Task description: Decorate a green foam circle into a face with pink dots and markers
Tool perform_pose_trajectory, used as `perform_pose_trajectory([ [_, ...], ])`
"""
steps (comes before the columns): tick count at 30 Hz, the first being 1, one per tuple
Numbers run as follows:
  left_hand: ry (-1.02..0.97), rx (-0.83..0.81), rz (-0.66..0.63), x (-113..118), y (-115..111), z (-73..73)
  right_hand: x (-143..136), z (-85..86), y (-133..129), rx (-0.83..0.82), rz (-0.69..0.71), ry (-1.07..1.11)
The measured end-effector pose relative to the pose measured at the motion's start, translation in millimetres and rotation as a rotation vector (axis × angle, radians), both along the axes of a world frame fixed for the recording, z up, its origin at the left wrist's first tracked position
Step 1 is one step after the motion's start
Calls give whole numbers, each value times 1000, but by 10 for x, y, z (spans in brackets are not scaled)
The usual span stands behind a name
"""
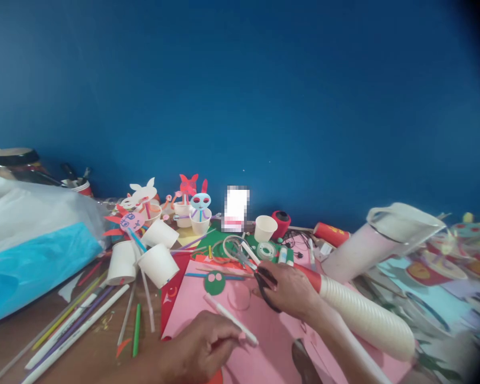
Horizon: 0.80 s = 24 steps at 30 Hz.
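Observation:
Black-handled scissors [266,282] are in my right hand [290,288], its fingers wrapped round the handles and the blades pointing up and left. My left hand [204,346] is low in the middle, thumb and finger pinched on a tiny pink piece [242,337]. A white marker [232,320] lies on the pink paper [272,341] just beyond it. Between the hands and farther back sits a green paper circle [215,282] with two pink dots, with a clear ring [239,295] to its right.
Paper-cup figures [200,213] and tipped white cups [159,265] stand at the back left. A stack of cups [368,314] and a pitcher [360,256] are on the right. Straws and markers [80,325] lie at the left, beside a plastic bag [36,250]. A blue wall [240,96] rises behind.

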<state>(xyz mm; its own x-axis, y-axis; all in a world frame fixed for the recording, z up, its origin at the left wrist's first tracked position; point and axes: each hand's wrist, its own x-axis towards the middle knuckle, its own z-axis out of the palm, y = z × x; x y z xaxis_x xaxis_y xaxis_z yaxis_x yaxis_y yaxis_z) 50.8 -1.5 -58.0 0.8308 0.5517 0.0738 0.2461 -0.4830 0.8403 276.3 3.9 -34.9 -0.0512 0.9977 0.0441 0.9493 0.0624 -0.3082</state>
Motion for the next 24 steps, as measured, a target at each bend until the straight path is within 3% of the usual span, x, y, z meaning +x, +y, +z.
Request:
perform_pose_trajectory([
  [4,96,214,-66,49,-38,-25,-18,-23,-41,-112,-111,-229],
  [9,202,525,68,25,91,12,-16,-45,-69,-155,-140,-282],
  [13,402,490,345,-103,329,110,58,10,-96,-168,-85,-271],
  [16,547,499,424,-175,464,130,119,101,-140,-169,-74,-291],
  [19,630,579,485,-177,526,56,100,180,-184,-149,-59,-343],
  [24,711,587,474,-89,568,-46,-175,150,-194,-59,17,-282],
])
